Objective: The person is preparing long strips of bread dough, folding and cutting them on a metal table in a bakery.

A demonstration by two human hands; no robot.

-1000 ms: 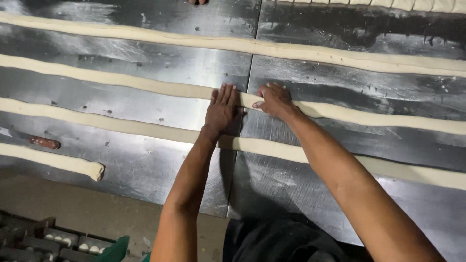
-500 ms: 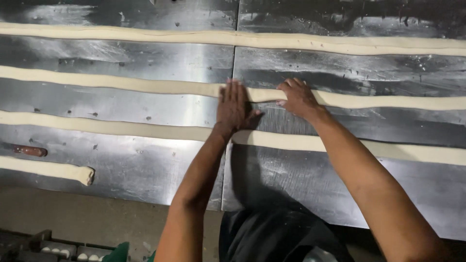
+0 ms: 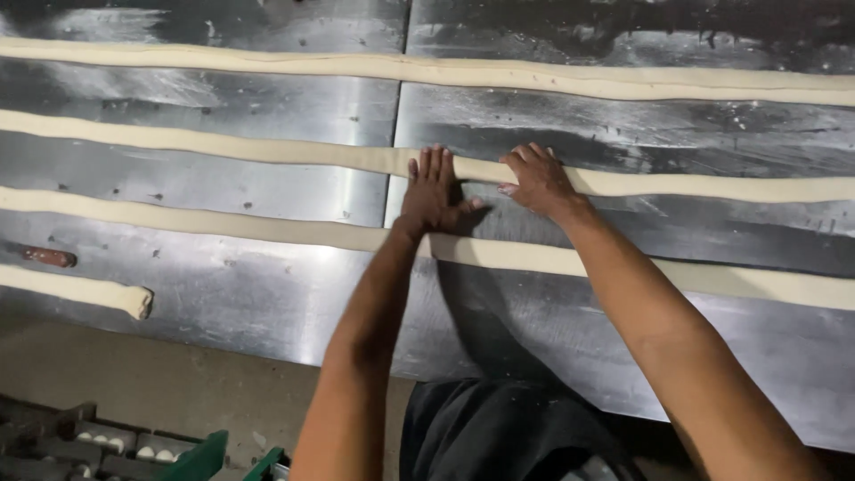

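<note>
Pale dough rope [image 3: 267, 151], the second of the long cream-coloured strands counted from the far edge, runs across the metal table and passes under both hands. It is smooth, roughly even in thickness, slightly flattened, and it crosses the seam between the two steel sheets just left of the left hand.

Four dough strands show in all. Three are long and cross the whole width: the one under the hands, a far dough rope [image 3: 623, 85] beyond the fingertips, and a near dough rope [image 3: 267, 230] that passes beneath both forearms, on the wrist side. The fourth is a short dough end [image 3: 80, 289], well off to the left of the left hand and nearer the table edge, stopping in a blunt cut tip.

Two hands are at work. The left hand [image 3: 432, 191] lies flat and spread, palm down, fingers together and pointing away, pressing on the rope rather than closing round it. The right hand [image 3: 537, 181] sits just beside it to the right, fingers bent over the same rope, knuckles raised, resting on top without a closed grasp.

One small reddish-brown object [image 3: 49, 257] lies on the shiny, flour-streaked steel table [image 3: 223, 312], far left of the hands, between the near rope and the short end. A green crate edge [image 3: 200, 456] shows below the table.
</note>
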